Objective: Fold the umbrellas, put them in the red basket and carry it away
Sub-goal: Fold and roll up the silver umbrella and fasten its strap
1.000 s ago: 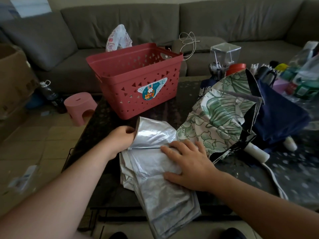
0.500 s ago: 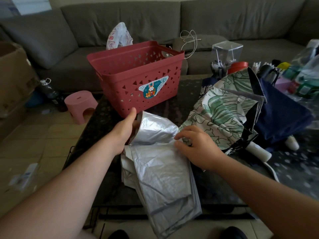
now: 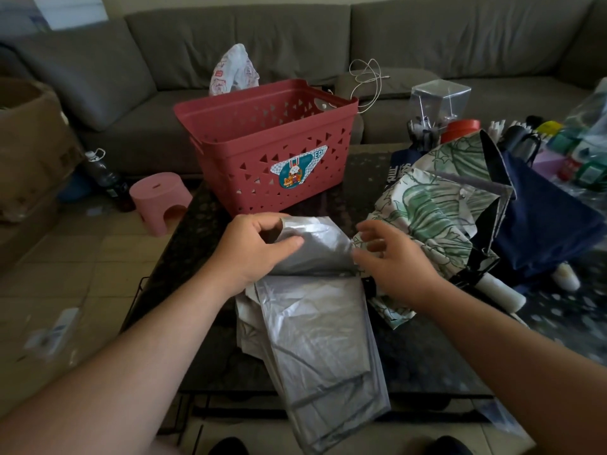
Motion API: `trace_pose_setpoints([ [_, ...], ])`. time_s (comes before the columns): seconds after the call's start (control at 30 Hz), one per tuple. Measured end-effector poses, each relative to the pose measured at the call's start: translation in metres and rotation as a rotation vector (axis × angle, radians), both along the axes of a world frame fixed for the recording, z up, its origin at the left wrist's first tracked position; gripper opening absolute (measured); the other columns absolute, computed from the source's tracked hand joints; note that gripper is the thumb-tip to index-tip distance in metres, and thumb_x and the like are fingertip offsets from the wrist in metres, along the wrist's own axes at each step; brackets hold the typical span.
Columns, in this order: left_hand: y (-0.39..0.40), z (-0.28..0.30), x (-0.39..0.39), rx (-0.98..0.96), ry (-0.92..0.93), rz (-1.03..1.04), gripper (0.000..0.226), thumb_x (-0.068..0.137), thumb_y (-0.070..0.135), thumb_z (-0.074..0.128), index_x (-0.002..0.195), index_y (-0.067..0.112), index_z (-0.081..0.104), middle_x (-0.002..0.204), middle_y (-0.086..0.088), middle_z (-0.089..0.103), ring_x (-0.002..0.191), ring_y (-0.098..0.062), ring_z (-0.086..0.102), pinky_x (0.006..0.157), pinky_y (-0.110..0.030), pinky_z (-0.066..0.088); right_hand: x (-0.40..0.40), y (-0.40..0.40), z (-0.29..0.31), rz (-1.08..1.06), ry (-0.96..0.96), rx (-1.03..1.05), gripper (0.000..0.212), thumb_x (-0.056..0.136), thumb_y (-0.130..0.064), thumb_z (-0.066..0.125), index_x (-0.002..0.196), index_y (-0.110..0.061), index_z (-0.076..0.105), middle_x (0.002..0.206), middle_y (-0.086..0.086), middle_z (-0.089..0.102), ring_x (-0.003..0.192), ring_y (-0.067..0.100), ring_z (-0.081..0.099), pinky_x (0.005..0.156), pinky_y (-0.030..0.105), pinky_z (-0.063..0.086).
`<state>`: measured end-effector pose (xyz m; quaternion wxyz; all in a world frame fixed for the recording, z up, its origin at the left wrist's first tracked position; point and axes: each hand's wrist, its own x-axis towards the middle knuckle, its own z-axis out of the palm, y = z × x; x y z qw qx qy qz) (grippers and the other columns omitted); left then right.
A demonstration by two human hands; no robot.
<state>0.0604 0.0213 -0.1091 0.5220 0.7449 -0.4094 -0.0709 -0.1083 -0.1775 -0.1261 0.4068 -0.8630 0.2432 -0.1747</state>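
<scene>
A silver umbrella [image 3: 315, 336] lies flat on the dark table [image 3: 423, 359], its near end hanging over the front edge. My left hand [image 3: 253, 251] grips its far end, thumb on top of the fabric. My right hand [image 3: 391, 261] hovers at the right side of that end with fingers spread and slightly bent, holding nothing. The red basket [image 3: 262, 152] stands on the table just behind my hands; I see no umbrella inside it. To the right lie a leaf-print umbrella [image 3: 433, 218] and a navy umbrella [image 3: 542, 231], both unfolded.
A grey sofa [image 3: 427, 44] runs along the back. A pink stool [image 3: 160, 200] and a bottle [image 3: 105, 178] stand on the tiled floor at left, next to a cardboard box [image 3: 29, 142]. Bottles and a clear box [image 3: 438, 100] crowd the table's far right.
My right hand lifted off the silver umbrella and moved up to its far end. My left hand shifted from the fabric's left edge to grip the far end from above.
</scene>
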Motion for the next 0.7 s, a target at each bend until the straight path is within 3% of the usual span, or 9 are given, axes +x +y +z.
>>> trace_pose_setpoints([
  [0.07,0.007,0.003,-0.005,-0.029,0.029,-0.050,0.016,0.084,0.006,0.086,0.097,0.017,0.084,0.104,0.012,0.080,0.102,-0.006,0.074,0.093,-0.030,0.059,0.000,-0.001,0.006,-0.028,-0.026,0.107,0.042,0.093,-0.040,0.072,0.133,-0.034,0.060,0.116,-0.013,0.064,0.100,0.006,0.065,0.086,0.038,0.060],
  [0.13,0.014,0.004,-0.008,-0.054,0.017,-0.090,0.026,0.082,-0.002,0.085,0.099,0.017,0.084,0.109,0.011,0.080,0.105,-0.007,0.074,0.094,-0.022,0.055,-0.001,-0.003,0.012,-0.034,-0.026,0.183,0.028,0.095,-0.043,0.070,0.121,-0.034,0.067,0.109,-0.008,0.070,0.087,0.012,0.071,0.078,0.042,0.063],
  [0.2,0.021,0.003,-0.009,-0.082,0.019,-0.112,0.025,0.077,0.000,0.086,0.098,0.014,0.084,0.110,0.008,0.080,0.106,-0.009,0.074,0.094,-0.021,0.055,-0.002,-0.002,0.015,-0.032,0.009,0.215,0.019,0.097,-0.048,0.066,0.103,-0.032,0.073,0.097,-0.001,0.075,0.083,0.021,0.074,0.077,0.045,0.062],
  [0.3,0.030,0.002,-0.012,-0.119,0.143,-0.128,0.019,0.070,0.017,0.086,0.090,0.016,0.085,0.112,0.003,0.080,0.107,-0.016,0.075,0.096,-0.028,0.057,-0.003,-0.001,0.012,0.008,0.072,0.246,0.031,0.096,-0.053,0.064,0.093,-0.025,0.077,0.074,-0.004,0.073,0.071,0.021,0.069,0.077,0.049,0.061],
  [0.4,0.040,0.001,-0.016,-0.108,0.221,-0.168,0.021,0.067,0.034,0.087,0.083,0.020,0.085,0.115,-0.001,0.079,0.110,-0.020,0.074,0.098,-0.036,0.058,-0.004,0.002,0.014,0.129,0.060,0.350,0.024,0.098,-0.043,0.068,0.097,-0.021,0.079,0.065,-0.011,0.065,0.064,0.009,0.061,0.064,0.035,0.053],
  [0.53,0.049,-0.002,-0.020,-0.043,0.260,-0.160,0.033,0.066,0.040,0.089,0.078,0.010,0.083,0.118,-0.002,0.077,0.113,-0.023,0.073,0.102,-0.047,0.057,-0.001,0.006,0.023,0.218,-0.006,0.534,0.019,0.100,-0.032,0.066,0.107,-0.020,0.079,0.103,-0.008,0.080,0.097,0.003,0.072,0.075,0.018,0.050],
  [0.6,0.052,-0.003,-0.022,-0.026,0.278,-0.157,0.035,0.065,0.040,0.089,0.077,0.007,0.082,0.119,-0.003,0.076,0.113,-0.025,0.073,0.102,-0.049,0.057,0.003,0.008,0.027,0.210,0.004,0.594,0.020,0.102,-0.033,0.063,0.102,-0.020,0.078,0.097,-0.016,0.079,0.092,-0.008,0.071,0.068,0.010,0.048],
  [0.7,0.054,0.000,-0.026,-0.017,0.299,-0.145,0.020,0.070,0.039,0.092,0.076,0.021,0.085,0.119,-0.002,0.077,0.111,-0.022,0.073,0.098,-0.040,0.058,0.010,0.010,0.028,0.211,0.000,0.623,0.022,0.104,-0.030,0.060,0.094,-0.019,0.076,0.083,-0.020,0.078,0.077,-0.014,0.068,0.059,0.005,0.047],
])
